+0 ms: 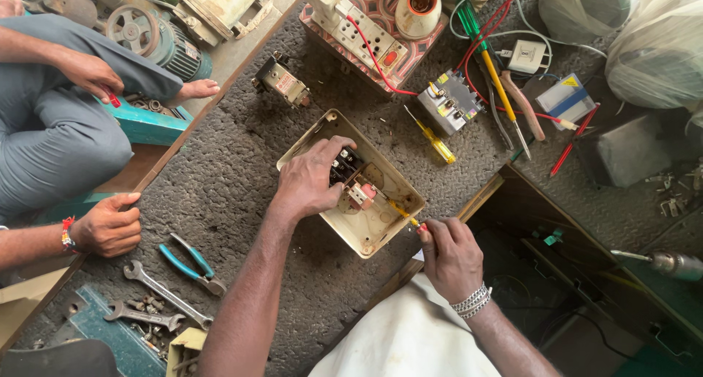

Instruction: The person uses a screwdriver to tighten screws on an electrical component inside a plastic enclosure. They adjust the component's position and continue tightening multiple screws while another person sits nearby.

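A cream metal switch box (381, 234) lies open on the dark mat. My left hand (311, 179) rests inside it, fingers pressed on the black switch block (346, 163). A small white and pink part (361, 194) sits beside that block. My right hand (448, 256) grips a yellow-handled screwdriver (403, 212) whose tip points into the box near the pink part.
Another person sits at the left, one hand (108, 225) on the mat edge. Blue-handled pliers (192, 263) and spanners (157, 293) lie at lower left. A second yellow screwdriver (433, 139), a breaker (448, 102), red wires and a switch board (366, 32) lie beyond the box.
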Available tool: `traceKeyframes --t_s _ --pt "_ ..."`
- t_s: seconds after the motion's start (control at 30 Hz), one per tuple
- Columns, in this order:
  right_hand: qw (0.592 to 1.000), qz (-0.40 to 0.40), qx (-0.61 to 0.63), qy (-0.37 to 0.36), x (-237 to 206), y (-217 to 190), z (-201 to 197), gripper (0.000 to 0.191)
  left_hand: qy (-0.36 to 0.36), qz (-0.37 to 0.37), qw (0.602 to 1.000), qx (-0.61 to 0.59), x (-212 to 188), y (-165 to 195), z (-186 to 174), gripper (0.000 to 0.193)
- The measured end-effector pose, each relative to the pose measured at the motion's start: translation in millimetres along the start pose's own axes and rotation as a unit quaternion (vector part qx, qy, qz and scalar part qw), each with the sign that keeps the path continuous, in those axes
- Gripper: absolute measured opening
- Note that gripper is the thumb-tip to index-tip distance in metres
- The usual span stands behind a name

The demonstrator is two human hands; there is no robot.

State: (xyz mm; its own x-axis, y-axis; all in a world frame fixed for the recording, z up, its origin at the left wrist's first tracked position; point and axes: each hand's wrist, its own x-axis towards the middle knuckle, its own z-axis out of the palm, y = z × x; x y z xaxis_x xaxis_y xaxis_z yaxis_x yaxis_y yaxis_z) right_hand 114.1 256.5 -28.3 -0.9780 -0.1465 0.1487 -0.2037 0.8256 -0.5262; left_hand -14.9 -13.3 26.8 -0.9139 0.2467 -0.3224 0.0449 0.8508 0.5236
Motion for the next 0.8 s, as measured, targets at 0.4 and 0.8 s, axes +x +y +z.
traceKeyframes --t_s 0.4,0.8 --pt "1.000 -0.006 0.015 -0.016 0.9 1.2 -0.3 0.034 -0.001 0.002 1.000 -0.003 -0.5 -0.1 -2.4 0.070" --pt "0.997 0.010 0.062 -0.035 -0.7 3.9 -0.2 0.031 0.003 0.008 1.000 -0.005 0.3 -0.5 -2.9 0.068"
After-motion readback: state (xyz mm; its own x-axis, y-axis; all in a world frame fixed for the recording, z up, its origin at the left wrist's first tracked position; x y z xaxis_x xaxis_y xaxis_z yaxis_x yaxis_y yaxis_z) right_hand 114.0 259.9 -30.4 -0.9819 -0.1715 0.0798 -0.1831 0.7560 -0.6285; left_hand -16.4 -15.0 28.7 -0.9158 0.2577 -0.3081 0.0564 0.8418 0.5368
